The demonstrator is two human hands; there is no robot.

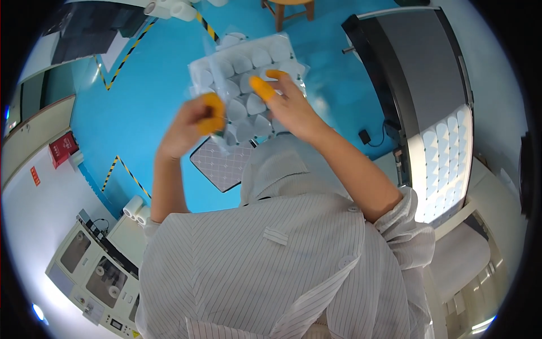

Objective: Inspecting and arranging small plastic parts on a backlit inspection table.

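Note:
A pale sheet with rows of rounded white pieces (261,57) lies in front of me above my knees, with clear film around its edges. A narrow translucent strip (219,73) crosses its left part. My left hand (193,121), with yellow finger covers, is closed in a pinch at the sheet's left edge beside the strip. Blur hides what its fingertips hold. Over the sheet's right half is my right hand (291,107), also in orange-yellow finger covers. Its thumb and index finger are apart with nothing seen between them. What bears the sheet's weight is hidden.
A lit panel (446,161) with similar rounded pieces stands to my right, below a dark grey screen-like surface (420,53). A checked mat (221,165) lies on the blue floor. White rolls (182,11) and a wooden stool (289,10) are ahead; machines (101,277) stand lower left.

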